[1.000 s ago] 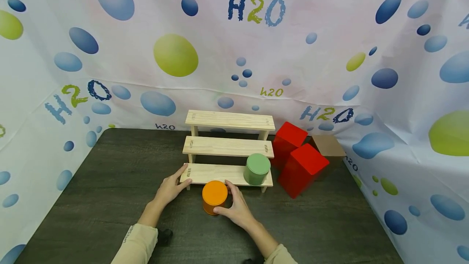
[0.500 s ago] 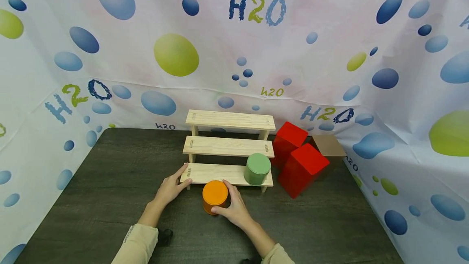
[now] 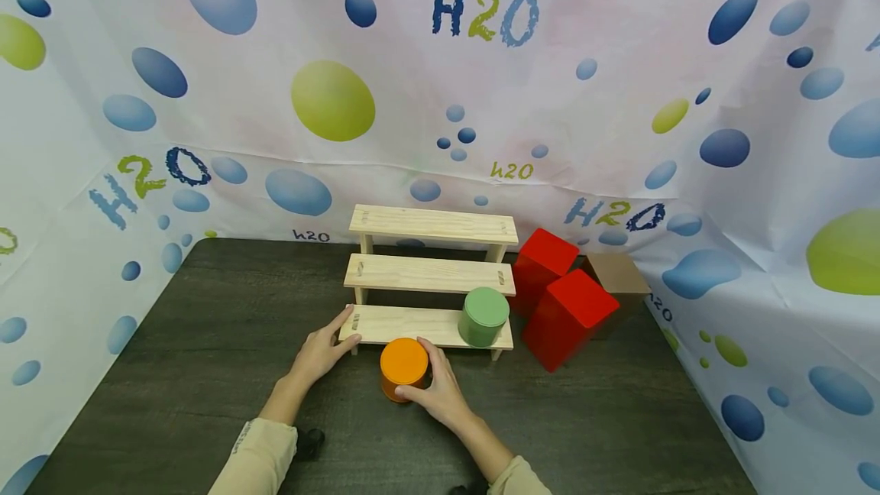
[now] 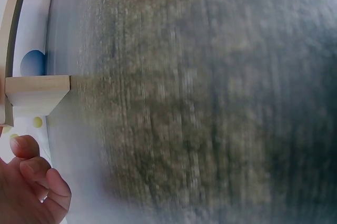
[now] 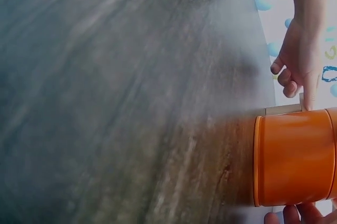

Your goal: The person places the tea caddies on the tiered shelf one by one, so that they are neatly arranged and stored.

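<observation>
Table: dark, filling the lower part of the frame.
Right hand: lower centre; thumb and fingers curve round the right side of the orange can and hold it. Over the last second the thumb has slid slightly left across its front, so the hold now looks a little fuller.
Orange can: lower centre, upright, apparently on the table, in front of the rack's lowest step. It has hardly moved, so the work seems to be at grasping, not carrying.
Left hand: left of centre; thumb and index finger spread apart, touching the lowest step's left end; unchanged, probably steadying it.
Rack: centre, three pale steps.
Green can: upright, right end of the lowest step.
Front red box, rear red box, brown box: right of centre.
Backdrop: upper frame, spotted.
</observation>
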`<state>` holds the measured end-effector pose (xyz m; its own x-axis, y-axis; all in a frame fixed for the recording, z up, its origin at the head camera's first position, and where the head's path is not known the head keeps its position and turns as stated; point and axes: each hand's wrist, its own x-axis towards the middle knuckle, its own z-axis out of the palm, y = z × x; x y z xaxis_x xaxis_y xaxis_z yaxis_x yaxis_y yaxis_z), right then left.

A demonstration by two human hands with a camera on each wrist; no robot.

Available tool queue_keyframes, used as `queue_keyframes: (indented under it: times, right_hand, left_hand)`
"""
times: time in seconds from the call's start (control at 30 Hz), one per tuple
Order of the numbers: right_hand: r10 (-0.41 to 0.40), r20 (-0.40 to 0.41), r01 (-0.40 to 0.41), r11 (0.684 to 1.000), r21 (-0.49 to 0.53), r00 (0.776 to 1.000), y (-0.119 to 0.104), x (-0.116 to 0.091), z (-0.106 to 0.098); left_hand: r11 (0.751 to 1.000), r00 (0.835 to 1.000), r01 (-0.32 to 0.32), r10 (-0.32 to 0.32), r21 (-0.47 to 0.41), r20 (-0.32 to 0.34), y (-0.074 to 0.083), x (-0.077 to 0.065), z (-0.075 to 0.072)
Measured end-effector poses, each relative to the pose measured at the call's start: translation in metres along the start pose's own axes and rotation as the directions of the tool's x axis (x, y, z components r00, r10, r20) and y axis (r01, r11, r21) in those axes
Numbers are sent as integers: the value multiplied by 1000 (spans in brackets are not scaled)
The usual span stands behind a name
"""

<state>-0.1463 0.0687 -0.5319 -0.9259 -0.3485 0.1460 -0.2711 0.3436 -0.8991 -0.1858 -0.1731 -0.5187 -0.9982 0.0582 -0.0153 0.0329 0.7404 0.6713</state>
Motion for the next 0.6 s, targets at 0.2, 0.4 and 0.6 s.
queue_keyframes:
  times: [0.2,0.4,0.6]
  right_hand:
    - [-6,25,5,999,47,1000,-21,-3,-5]
    - [23,34,-26,996,81,999,-37,-6,-9]
    - [18,27,-20,997,69,999,-41,-6,-11]
  left_hand:
    - [1000,1000,-3,3,-5,0,0,0,0]
    - [1000,1000,-1,1,-3,-1,1,0,0]
    - [1000,1000,4,-4,-4,1,1,0,-1]
